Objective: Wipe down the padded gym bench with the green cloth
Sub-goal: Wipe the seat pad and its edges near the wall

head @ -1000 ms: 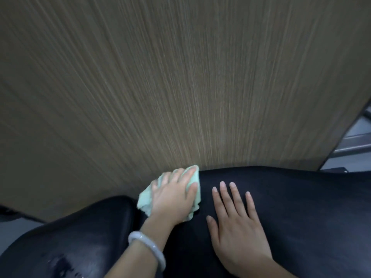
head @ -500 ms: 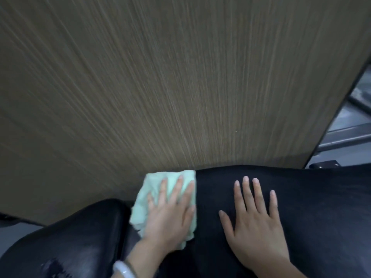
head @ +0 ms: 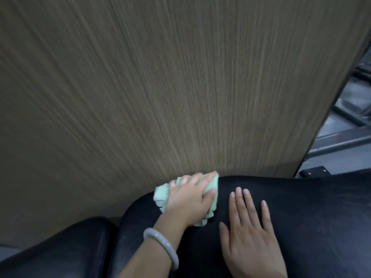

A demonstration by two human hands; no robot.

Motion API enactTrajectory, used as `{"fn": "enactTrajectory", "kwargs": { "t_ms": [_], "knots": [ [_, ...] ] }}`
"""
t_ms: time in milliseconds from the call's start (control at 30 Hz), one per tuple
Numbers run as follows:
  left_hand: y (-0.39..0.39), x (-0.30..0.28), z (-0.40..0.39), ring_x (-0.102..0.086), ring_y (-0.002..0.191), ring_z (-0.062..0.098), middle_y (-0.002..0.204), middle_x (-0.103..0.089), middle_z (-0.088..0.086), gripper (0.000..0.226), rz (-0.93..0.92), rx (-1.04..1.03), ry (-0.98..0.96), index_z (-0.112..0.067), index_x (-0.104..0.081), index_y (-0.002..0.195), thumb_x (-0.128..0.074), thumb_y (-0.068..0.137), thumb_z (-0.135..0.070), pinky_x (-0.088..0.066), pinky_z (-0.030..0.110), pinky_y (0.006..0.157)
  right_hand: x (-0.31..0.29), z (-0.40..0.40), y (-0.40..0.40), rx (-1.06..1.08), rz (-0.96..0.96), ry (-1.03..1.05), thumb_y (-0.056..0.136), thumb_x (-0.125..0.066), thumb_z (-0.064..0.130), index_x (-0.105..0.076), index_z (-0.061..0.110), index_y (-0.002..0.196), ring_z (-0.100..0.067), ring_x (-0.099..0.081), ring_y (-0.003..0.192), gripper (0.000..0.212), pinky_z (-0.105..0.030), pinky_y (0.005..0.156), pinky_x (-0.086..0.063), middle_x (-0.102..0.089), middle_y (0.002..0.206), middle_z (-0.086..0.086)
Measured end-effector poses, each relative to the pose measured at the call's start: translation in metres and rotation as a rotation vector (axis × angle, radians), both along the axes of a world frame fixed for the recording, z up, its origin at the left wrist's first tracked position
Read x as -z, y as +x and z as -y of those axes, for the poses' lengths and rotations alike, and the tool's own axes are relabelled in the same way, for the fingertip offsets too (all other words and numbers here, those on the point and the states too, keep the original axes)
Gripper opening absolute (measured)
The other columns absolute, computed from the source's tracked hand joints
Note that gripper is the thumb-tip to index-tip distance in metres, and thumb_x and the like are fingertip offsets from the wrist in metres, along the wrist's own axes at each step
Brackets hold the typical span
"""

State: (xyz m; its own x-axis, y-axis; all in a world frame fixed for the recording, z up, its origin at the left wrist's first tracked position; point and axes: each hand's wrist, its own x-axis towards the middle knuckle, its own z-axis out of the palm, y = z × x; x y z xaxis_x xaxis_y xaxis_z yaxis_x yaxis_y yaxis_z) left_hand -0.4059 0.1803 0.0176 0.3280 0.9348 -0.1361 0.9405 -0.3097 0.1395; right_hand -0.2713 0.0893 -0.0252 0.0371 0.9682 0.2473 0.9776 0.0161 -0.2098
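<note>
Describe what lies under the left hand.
The green cloth, bunched, lies under the left hand, whose fingers curl over it. Below the cloth is the black bench. The pad surface beneath the cloth is covered.

The left hand (head: 189, 197) covers most of the green cloth (head: 160, 194). The right hand (head: 252, 235) is cut off at the bottom edge. The black bench (head: 313, 217) runs off the lower right. The wooden wall (head: 160, 87) looks blurry.

Wood-grain wall panel (head: 160, 87), grey floor (head: 341, 159)
</note>
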Motion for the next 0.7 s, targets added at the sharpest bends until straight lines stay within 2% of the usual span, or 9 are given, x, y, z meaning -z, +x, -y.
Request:
{"fn": "enactTrajectory", "kwargs": {
  "t_ms": [67,167,300,367,433,500,600,700],
  "knots": [
    [-0.021,0.001,0.004,-0.03,0.128,0.01,0.142,-0.034,-0.023,0.049,-0.022,-0.113,0.016,-0.051,-0.015,0.144,-0.016,0.095,-0.054,-0.02,0.046,0.105,-0.003,0.001,0.0,0.003,0.016,-0.008,0.099,-0.006,0.047,-0.049,-0.005,0.133,-0.027,-0.039,0.136,0.075,-0.055,0.108,-0.025,-0.045,0.143,-0.017],
    [-0.058,0.001,0.017,-0.027,0.131,0.01,0.144,-0.03,-0.024,0.046,-0.031,-0.311,0.008,-0.053,-0.015,0.143,-0.02,0.097,-0.051,-0.02,0.047,0.108,-0.006,0.002,0.001,-0.007,0.046,-0.024,0.099,-0.011,0.053,-0.048,-0.005,0.134,-0.026,-0.036,0.137,0.076,-0.054,0.109,-0.023,-0.045,0.144,-0.016],
    [-0.105,0.0,0.051,-0.029,0.131,0.018,0.153,-0.02,-0.019,0.048,0.147,-0.531,-0.05,-0.058,-0.011,0.142,-0.021,0.096,-0.053,-0.026,0.039,0.107,-0.009,0.004,0.002,-0.003,0.059,-0.064,0.097,-0.016,0.058,-0.045,-0.005,0.135,-0.026,-0.032,0.139,0.079,-0.054,0.109,-0.022,-0.044,0.144,-0.015],
    [-0.11,0.0,0.075,-0.024,0.134,0.02,0.157,-0.008,-0.015,0.051,0.163,-0.55,-0.05,-0.057,-0.004,0.143,-0.015,0.093,-0.058,-0.024,0.036,0.11,-0.011,0.005,0.002,-0.005,0.057,-0.093,0.096,-0.016,0.06,-0.045,-0.005,0.135,-0.027,-0.033,0.139,0.081,-0.056,0.109,-0.023,-0.044,0.144,-0.016],
    [-0.1,0.001,0.095,-0.007,0.142,0.02,0.158,0.011,-0.016,0.061,0.069,-0.551,-0.042,-0.056,0.011,0.141,0.004,0.081,-0.066,-0.019,0.038,0.113,-0.012,0.006,0.001,-0.006,0.054,-0.106,0.095,-0.015,0.062,-0.046,-0.005,0.135,-0.028,-0.034,0.138,0.083,-0.056,0.109,-0.023,-0.044,0.144,-0.016],
    [-0.084,0.003,0.106,0.013,0.144,0.023,0.154,0.025,-0.017,0.063,-0.039,-0.545,-0.043,-0.054,0.026,0.135,0.015,0.074,-0.064,-0.012,0.047,0.115,-0.014,0.006,0.0,-0.008,0.05,-0.111,0.095,-0.015,0.062,-0.046,-0.006,0.134,-0.028,-0.034,0.138,0.084,-0.057,0.109,-0.023,-0.044,0.144,-0.017],
    [-0.061,0.005,0.104,0.021,0.143,0.026,0.148,0.03,-0.019,0.071,-0.09,-0.472,-0.039,-0.051,0.026,0.136,0.017,0.067,-0.063,-0.003,0.059,0.112,-0.016,0.005,0.0,-0.008,0.035,-0.14,0.096,-0.012,0.059,-0.047,-0.005,0.134,-0.028,-0.033,0.138,0.082,-0.057,0.109,-0.022,-0.045,0.143,-0.017],
    [-0.043,0.006,0.077,0.023,0.143,0.023,0.15,0.027,-0.021,0.075,-0.05,-0.389,-0.021,-0.049,0.016,0.144,0.016,0.071,-0.06,0.005,0.061,0.111,-0.015,0.005,-0.001,-0.012,0.024,-0.159,0.097,-0.008,0.055,-0.049,-0.004,0.134,-0.028,-0.035,0.137,0.081,-0.058,0.11,-0.022,-0.045,0.143,-0.017]
  ]
}}
